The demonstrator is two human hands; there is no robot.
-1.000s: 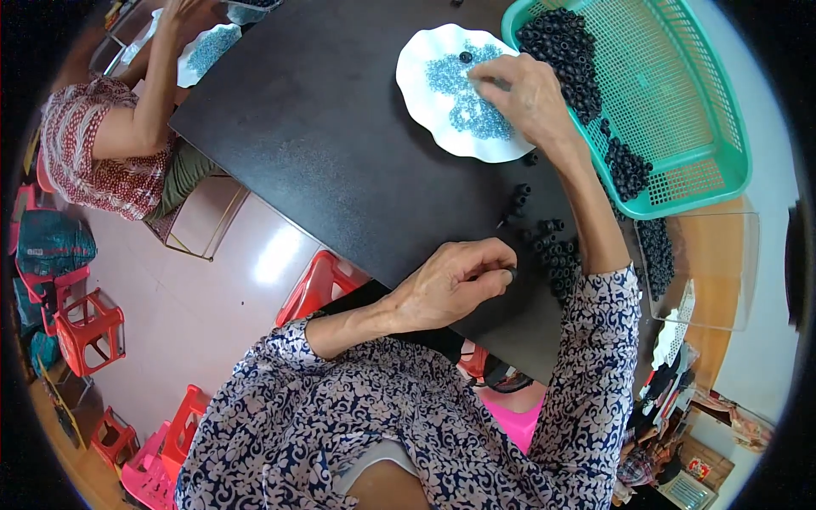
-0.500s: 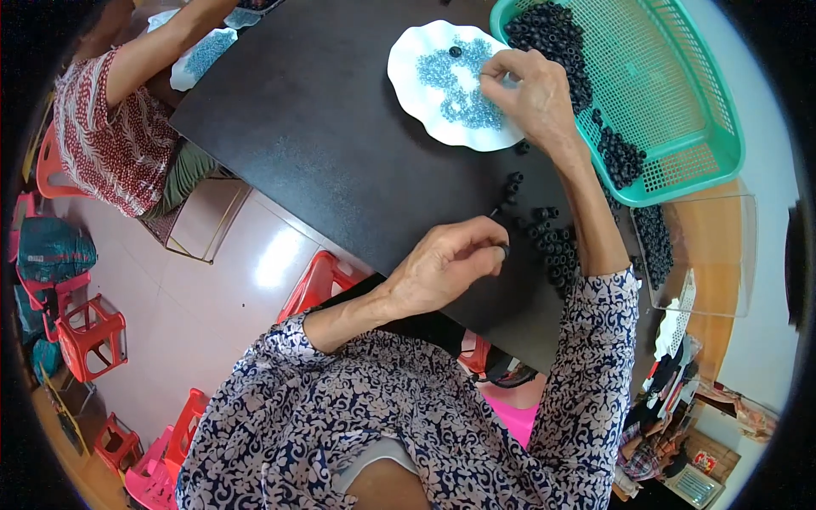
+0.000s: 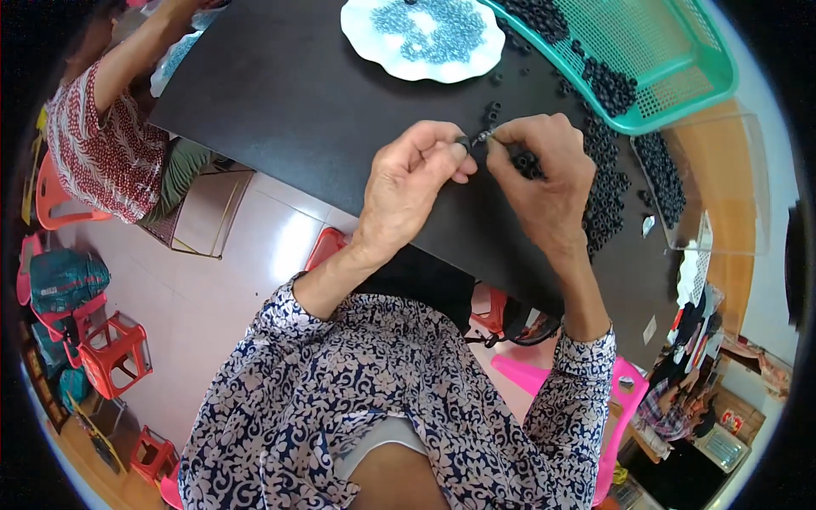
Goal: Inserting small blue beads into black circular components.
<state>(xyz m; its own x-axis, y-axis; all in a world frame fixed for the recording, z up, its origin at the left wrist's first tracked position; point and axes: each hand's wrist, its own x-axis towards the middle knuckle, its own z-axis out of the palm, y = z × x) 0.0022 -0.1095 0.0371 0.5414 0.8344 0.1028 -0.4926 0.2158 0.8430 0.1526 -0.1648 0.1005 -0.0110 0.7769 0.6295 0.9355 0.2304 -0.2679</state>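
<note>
One black ring (image 3: pixel 463 144) sits right there, gripped between thumb and forefinger of the left hand (image 3: pixel 401 183), one small shiny piece (image 3: pixel 483 136) just beside it in the pinched fingertips of the right hand (image 3: pixel 552 174), one white plate (image 3: pixel 361 34) and one green basket (image 3: pixel 710 95) beyond, loose black rings (image 3: pixel 605 200) too many to count.

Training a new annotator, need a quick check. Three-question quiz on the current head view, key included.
1. True or false: the left hand pinches a small black piece.

2. Multiple choice: what colour is the mesh basket? a) red b) green c) white

3. Fill in: the pale blue beads lie on a ____ plate with a wavy rim.

Key: 1 true; 2 b; 3 white.
</note>
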